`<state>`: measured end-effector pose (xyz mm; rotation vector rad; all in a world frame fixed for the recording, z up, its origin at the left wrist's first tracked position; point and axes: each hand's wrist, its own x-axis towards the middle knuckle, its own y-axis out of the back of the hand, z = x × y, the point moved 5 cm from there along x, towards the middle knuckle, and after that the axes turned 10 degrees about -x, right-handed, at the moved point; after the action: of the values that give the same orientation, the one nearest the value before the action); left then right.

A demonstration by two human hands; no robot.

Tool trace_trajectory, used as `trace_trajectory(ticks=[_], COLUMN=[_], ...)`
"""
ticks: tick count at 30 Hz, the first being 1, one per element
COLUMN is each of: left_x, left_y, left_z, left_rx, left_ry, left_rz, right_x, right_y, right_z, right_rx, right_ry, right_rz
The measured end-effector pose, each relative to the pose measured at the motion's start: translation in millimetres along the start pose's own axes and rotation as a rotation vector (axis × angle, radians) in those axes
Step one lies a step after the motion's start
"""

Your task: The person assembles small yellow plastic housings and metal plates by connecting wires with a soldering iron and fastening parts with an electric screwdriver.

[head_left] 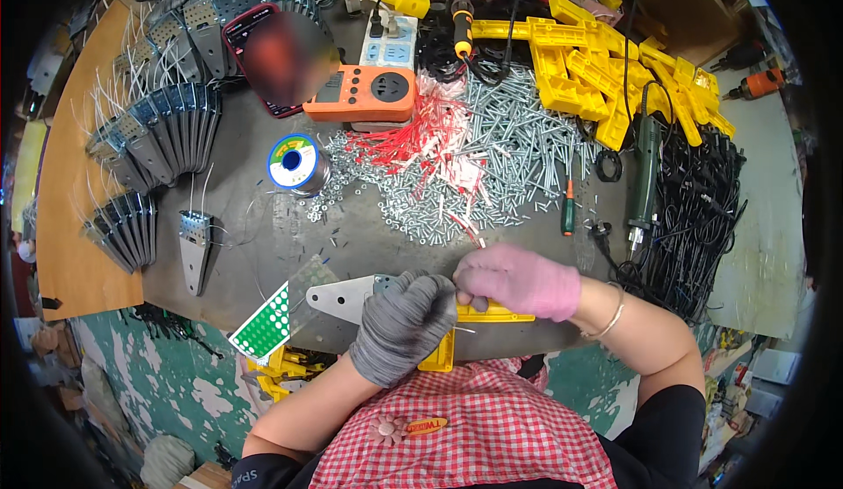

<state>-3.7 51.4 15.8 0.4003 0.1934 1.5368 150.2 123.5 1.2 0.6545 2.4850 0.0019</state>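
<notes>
My left hand [406,324], in a grey glove, and my right hand [518,280], in a pink glove, meet close to the table's near edge. Both have their fingers closed; whatever is pinched between them is too small or hidden to make out. Beneath them lies a yellow plastic housing [496,312], largely covered by the gloves. A grey tapered metal plate [342,299] with holes sticks out to the left from under my left hand. Beside that plate is a sheet of green round stickers [266,324]. A short white wire end shows below my right fingers.
Loose screws [518,129] and red-and-white wires [408,138] pile up beyond my hands. A solder spool [294,162], an orange meter [360,94] and a phone [263,59] stand left of them. On the right are a green-handled screwdriver [568,208], a green power screwdriver [645,173], black cords [694,217] and yellow housings [580,76].
</notes>
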Motion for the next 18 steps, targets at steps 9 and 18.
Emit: trace_trajectory(ticks=[9,18], left_x=[1,-13], left_y=[2,21], left_z=[-9,19], left_rx=[-0.237,-0.134], left_ry=[0.246,-0.042], left_rz=[-0.097,-0.188], right_x=[-28,-16], right_y=[-4,15], right_z=[-36,-15], right_rx=[-0.944,-0.841], right_ry=[0.755,0.63], right_rz=[0.613,0.591])
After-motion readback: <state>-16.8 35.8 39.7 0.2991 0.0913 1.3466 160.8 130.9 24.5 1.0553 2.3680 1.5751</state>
